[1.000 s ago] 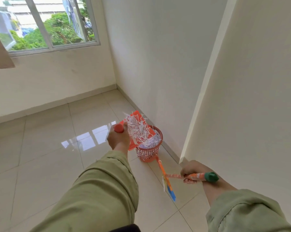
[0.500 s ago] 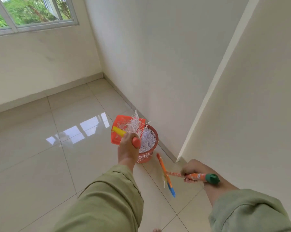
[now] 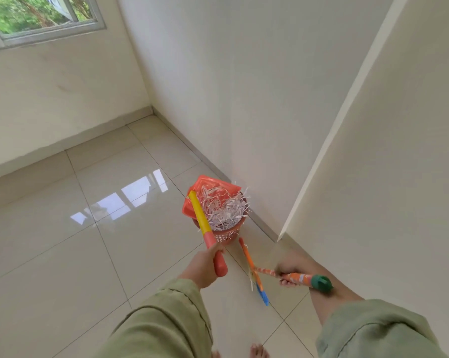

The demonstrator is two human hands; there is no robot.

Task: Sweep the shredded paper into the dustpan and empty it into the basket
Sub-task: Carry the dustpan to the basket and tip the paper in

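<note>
Two hands in view, each in a green sleeve (image 3: 164,321): the left hand (image 3: 204,267) grips the one dustpan's yellow-and-red handle (image 3: 205,228); the right hand (image 3: 289,271) grips the one broom (image 3: 254,273), whose orange-and-blue head hangs between the hands, above the floor tiles (image 3: 63,254). Beyond the left hand, the dustpan (image 3: 192,208) tilts over the single red basket (image 3: 229,235); shredded paper (image 3: 223,208) fills both; the basket stands near the wall (image 3: 218,86); no writing legible.
</note>
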